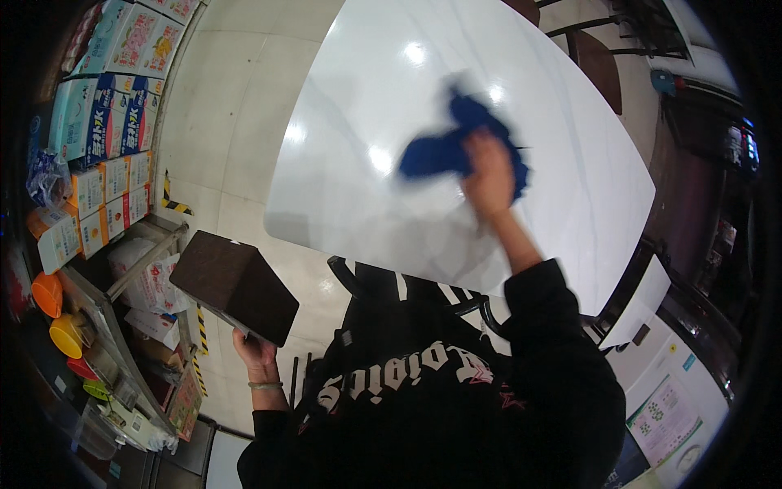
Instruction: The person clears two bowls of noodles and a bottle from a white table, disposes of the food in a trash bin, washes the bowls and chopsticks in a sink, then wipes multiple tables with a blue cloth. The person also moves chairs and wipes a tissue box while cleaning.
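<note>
My right hand [490, 174] presses a dark blue cloth [437, 156] onto the white marble-patterned tabletop [366, 214]; hand and cloth are blurred. Away from the table, on the left, my left hand [255, 351] holds a dark brown box-like container [238, 284] from below, tilted, over the floor. The fingers under it are partly hidden. A bracelet circles the left wrist.
Stacked drink cartons [113, 119] and a metal rack [113, 312] with coloured bowls [66, 336] stand at the left. A black chair [348, 278] is between my body and the table. Brown-seated chairs [595, 67] stand beyond the table.
</note>
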{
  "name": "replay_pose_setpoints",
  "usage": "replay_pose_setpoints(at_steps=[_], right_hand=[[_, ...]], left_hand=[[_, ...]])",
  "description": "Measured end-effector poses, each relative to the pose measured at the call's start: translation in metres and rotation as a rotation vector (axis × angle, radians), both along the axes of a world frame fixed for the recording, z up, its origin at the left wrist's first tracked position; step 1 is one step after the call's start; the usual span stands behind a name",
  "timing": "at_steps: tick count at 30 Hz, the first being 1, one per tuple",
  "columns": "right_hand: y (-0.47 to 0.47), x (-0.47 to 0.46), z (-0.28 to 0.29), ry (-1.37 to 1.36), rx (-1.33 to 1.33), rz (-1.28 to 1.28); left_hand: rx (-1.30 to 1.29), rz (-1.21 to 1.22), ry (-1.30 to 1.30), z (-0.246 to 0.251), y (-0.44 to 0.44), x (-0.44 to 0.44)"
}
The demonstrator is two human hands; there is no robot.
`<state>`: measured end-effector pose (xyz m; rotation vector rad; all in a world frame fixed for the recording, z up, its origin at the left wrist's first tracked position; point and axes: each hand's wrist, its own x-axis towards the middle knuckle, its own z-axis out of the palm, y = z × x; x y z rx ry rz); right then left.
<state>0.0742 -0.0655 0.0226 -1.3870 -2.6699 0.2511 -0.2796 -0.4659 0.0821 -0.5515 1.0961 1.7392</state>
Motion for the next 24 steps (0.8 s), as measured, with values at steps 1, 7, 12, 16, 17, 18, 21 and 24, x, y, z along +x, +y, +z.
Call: replay_pose_setpoints(at_steps=[1, 7, 12, 16, 17, 18, 21, 24], right_hand=[[0.034, 0.024, 0.003, -0.017, 0.102, -0.222], [0.048, -0.028, -0.009, -0.05, 0.33, -0.373], [-0.133, -0.098, 0.013, 0.239, -0.216, 0.656], [-0.1, -0.026, 0.031, 0.126, -0.413, 0.728], [-0.074, -0.006, 0.031, 0.007, -0.366, 0.661], [-0.041, 0.019, 0.034, -0.029, -0.27, 0.691], [0.067, 0.036, 0.022, 0.026, 0.188, 0.27], [0.148, -0.018, 0.005, -0.157, 0.19, -0.368]], left_hand=[[0.003, -0.008, 0.001, 0.0, -0.001, -0.001], [-0.065, -0.047, -0.016, -0.001, 0.008, 0.011], [0.041, -0.08, 0.011, 0.006, 0.039, 0.023], [-0.012, -0.053, 0.032, 0.015, 0.041, 0.033], [-0.009, -0.066, 0.058, 0.017, 0.038, 0.035], [-0.081, -0.015, 0.049, 0.02, 0.032, 0.039], [-0.093, 0.001, 0.094, 0.027, 0.014, 0.047], [-0.12, 0.062, 0.077, 0.037, -0.007, 0.057]])
